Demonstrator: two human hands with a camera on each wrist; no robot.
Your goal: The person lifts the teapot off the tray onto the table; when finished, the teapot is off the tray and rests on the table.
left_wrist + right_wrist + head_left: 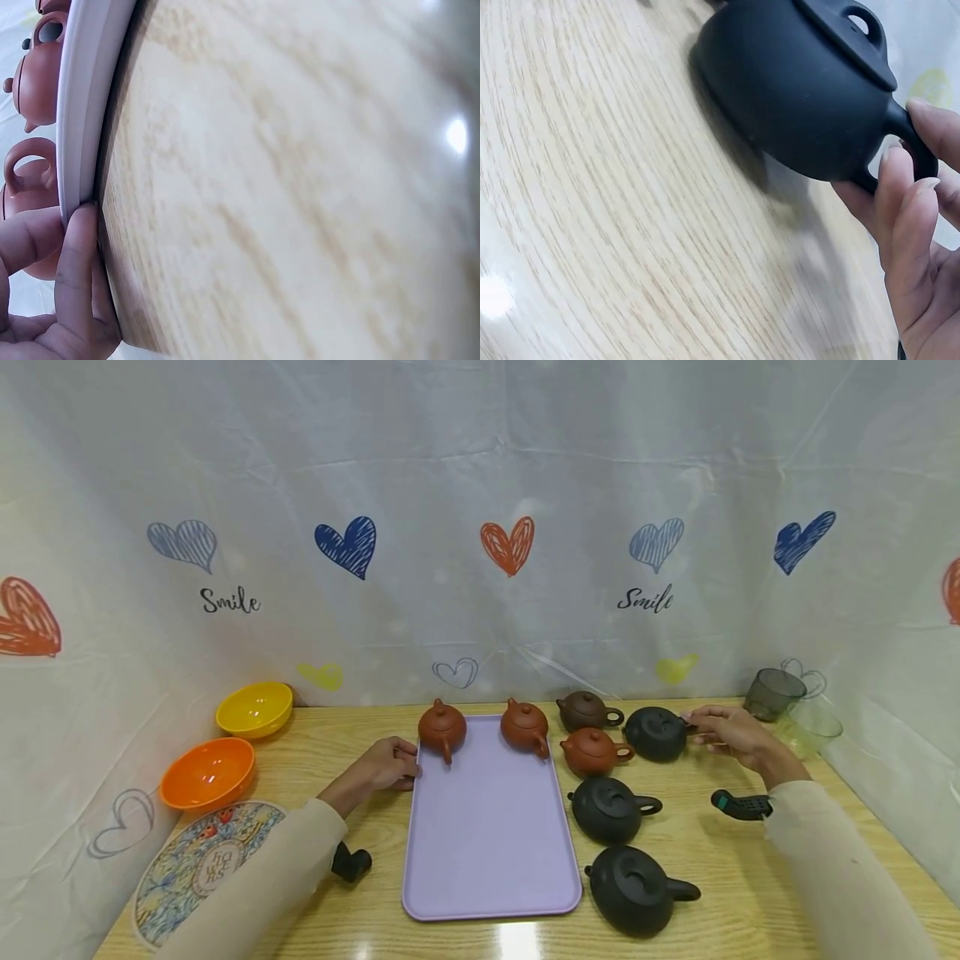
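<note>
My right hand point(731, 735) grips the handle of a black teapot point(655, 734) at the back right, thumb and fingers around it in the right wrist view. A shadow lies under that teapot point(795, 90); I cannot tell whether its base touches the table. My left hand point(384, 765) pinches the left rim of a lilac tray point(487, 835) near its far end, with thumb and finger at the rim in the left wrist view. Two reddish-brown teapots stand on the tray's far end, one at the left point(442, 728) and one at the right point(524, 727).
Right of the tray stand a dark brown teapot point(585, 711), a reddish-brown teapot point(590, 752) and two black teapots point(607, 810) point(632, 893). Clear cups point(776, 693) are at the back right. Yellow point(255, 710) and orange bowls point(208, 774) and a patterned placemat point(172, 868) lie left.
</note>
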